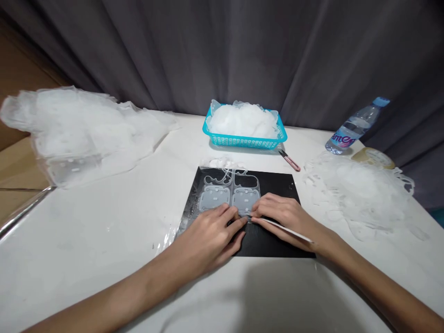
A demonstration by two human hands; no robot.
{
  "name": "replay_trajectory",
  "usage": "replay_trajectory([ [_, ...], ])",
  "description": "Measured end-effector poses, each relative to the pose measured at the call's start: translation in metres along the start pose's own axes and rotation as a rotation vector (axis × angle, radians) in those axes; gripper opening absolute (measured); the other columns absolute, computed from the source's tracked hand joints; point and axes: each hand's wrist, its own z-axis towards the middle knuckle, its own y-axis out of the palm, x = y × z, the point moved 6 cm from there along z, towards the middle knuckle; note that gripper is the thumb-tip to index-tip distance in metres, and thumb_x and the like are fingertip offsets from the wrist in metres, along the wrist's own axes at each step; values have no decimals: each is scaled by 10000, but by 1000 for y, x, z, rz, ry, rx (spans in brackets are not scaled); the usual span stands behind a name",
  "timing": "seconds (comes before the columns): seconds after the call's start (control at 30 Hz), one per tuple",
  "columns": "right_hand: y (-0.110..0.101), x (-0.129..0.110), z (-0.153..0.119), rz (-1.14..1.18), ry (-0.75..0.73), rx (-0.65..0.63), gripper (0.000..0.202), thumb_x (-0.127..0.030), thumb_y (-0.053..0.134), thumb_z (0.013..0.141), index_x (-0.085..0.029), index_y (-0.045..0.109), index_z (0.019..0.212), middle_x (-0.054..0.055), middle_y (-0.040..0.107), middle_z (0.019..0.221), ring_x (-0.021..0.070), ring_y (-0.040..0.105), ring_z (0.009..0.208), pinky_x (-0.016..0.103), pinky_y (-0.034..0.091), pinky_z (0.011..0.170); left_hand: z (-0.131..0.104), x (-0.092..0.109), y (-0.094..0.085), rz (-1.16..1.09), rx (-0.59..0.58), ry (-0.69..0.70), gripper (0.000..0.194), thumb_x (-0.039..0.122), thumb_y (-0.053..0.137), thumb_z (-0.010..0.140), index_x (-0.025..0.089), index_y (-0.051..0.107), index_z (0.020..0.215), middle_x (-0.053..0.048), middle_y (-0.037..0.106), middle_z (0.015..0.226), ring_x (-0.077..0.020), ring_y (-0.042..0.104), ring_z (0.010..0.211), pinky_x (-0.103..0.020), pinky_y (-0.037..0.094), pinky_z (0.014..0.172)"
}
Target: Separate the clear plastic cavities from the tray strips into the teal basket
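A black mat lies on the white table, with a translucent moulded sheet on it that has two rounded panels and cut-out shapes above them. My right hand is closed on a thin white stick-like tool, its tip at the sheet's lower edge. Against that same lower edge rests my left hand, fingers bent and pressed together near the tool's tip; whether they pinch the sheet is hidden. Small white scraps lie at the mat's top edge.
Behind the mat stands a blue basket of translucent pieces, with pink-handled snips beside it. A large translucent pile is at left. At right are a scrap heap, a tilted-looking water bottle and a round yellowish item.
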Motion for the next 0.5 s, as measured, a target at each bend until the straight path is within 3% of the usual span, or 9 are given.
replay_trajectory([
  [0.27,17,-3,-11,-366,-190,118,164,-176,504,1071,-189,659,1020,58,750,1032,173,681,876,292,525,742,-2,-1,1,-9,1,16,274,194,518,1007,123,697,1203,-125,695,1027,-290,698,974,-420,590,858],
  [0.4,26,-8,-8,-537,-216,130,199,-195,521,1069,-123,643,1209,112,731,1149,216,671,963,341,543,828,-1,0,1,-12,3,16,240,182,528,996,127,717,1132,-114,688,965,-287,695,943,-410,584,846],
  [0.5,26,-13,-4,-586,-245,112,288,-227,508,1079,-57,615,1284,143,735,1117,245,660,956,375,554,832,0,1,1,-8,9,13,237,160,527,988,123,721,1120,-107,678,937,-288,690,916,-410,583,816],
])
